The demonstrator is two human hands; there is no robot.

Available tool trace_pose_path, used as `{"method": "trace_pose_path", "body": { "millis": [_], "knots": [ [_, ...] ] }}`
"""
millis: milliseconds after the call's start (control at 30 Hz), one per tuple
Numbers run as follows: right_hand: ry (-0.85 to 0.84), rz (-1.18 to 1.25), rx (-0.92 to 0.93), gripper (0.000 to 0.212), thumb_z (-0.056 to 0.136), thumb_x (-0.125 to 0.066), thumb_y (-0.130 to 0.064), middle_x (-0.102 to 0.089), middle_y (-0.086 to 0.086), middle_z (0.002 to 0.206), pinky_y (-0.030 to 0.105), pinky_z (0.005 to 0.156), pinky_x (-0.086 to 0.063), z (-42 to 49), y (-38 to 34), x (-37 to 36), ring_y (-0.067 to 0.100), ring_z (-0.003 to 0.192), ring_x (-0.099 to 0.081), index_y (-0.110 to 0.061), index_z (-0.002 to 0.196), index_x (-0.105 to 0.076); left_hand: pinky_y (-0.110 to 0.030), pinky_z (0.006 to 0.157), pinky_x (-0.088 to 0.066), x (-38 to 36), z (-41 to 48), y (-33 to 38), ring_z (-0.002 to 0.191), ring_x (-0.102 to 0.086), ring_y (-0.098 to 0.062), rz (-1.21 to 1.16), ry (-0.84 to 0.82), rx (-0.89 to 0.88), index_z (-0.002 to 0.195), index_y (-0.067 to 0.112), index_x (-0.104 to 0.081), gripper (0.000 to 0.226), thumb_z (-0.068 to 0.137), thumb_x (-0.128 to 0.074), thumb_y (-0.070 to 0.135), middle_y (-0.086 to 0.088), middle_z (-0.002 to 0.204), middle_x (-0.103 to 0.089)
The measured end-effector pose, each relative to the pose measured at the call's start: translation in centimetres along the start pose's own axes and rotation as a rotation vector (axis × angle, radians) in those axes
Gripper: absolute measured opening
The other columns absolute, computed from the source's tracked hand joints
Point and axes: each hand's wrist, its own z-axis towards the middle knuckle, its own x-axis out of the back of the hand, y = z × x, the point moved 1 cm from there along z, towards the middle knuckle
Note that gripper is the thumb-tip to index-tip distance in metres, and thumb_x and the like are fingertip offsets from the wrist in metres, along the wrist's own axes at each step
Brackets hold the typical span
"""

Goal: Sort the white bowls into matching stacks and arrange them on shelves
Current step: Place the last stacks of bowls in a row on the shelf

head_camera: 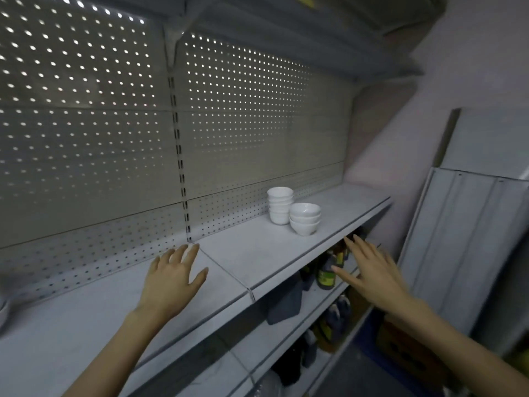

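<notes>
Two stacks of white bowls stand on the grey shelf [257, 253]. The taller stack of smaller bowls [280, 205] is near the perforated back panel. Just to its right and nearer the front is a shorter stack of wider bowls [305, 219], close beside it. My left hand [171, 277] hovers over the shelf well to the left of the stacks, fingers spread, holding nothing. My right hand [369, 275] is out in front of the shelf's edge, below and right of the bowls, fingers straight and empty.
Above is another shelf [315, 44]. Below the bowl shelf are lower shelves with dark bottles [326, 275] and a dark pouch [284, 305]. Grey metal panels [469, 247] lean against the wall at the right. A cardboard box [406, 348] sits low at the right.
</notes>
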Motion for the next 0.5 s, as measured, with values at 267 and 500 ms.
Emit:
{"method": "trace_pose_path", "body": {
  "millis": [267,500],
  "knots": [
    [-0.050,0.050,-0.089,0.110,0.057,0.008,-0.087,-0.004,-0.004,0.158,0.042,0.115,-0.010,1.8,5.7,-2.9,0.016,0.144,-0.008,-0.028,0.149,0.001,-0.051,0.099,-0.043,-4.7,5.3,5.0,0.120,-0.054,-0.037,-0.042,-0.081,-0.049,0.136,0.014,-0.051,0.081,0.082,-0.015,0.062,-0.014,0.132,-0.057],
    [-0.043,0.060,-0.145,0.082,0.082,-0.023,-0.069,-0.014,-0.001,0.157,0.041,0.116,-0.012,8.4,9.0,-5.4,0.016,0.143,-0.014,-0.023,0.149,-0.009,-0.043,0.111,-0.028,-8.7,14.3,9.0,0.136,-0.037,-0.030,-0.059,-0.088,-0.108,0.148,0.018,-0.030,0.097,0.070,0.004,0.067,-0.008,0.149,-0.038]
  ]
}}
